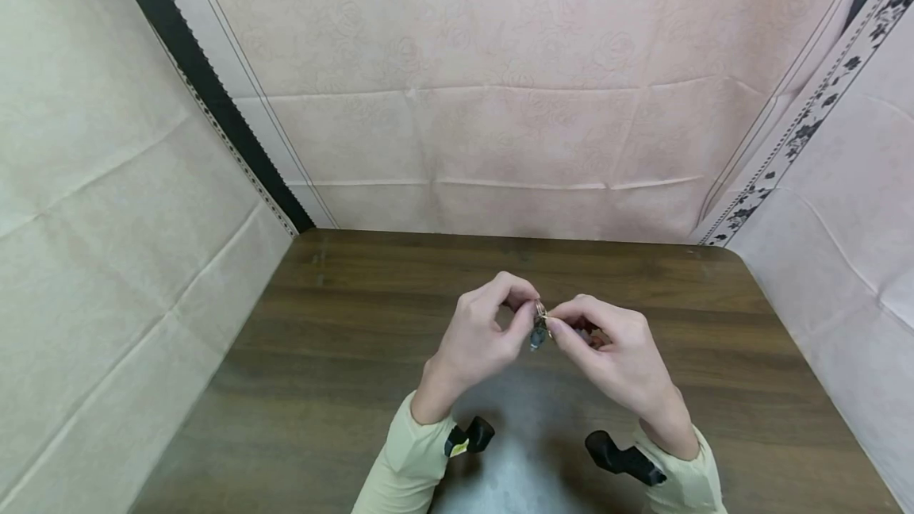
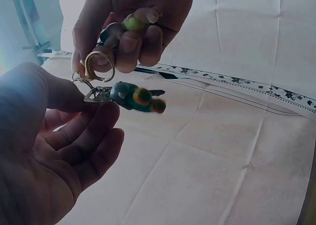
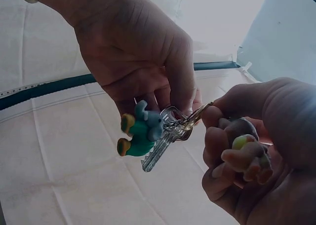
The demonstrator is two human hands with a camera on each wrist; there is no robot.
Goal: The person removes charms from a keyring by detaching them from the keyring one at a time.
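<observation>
Pale cloths are hung along three sides of one wooden surface. Above it, thumb and forefinger are closed together on the left hand and on the right hand, the other fingers loosely curled. One figurine is held in the right palm; one green-and-grey elephant is suspended beside the key. At least that one key is pinched by the left hand, and one gold ring by the right.

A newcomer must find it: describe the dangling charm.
Above the brown table, find the left hand and right hand. Between them dangles the green charm, beside a silver key. Unlike the other charm, inside the right hand, it has orange feet.
</observation>
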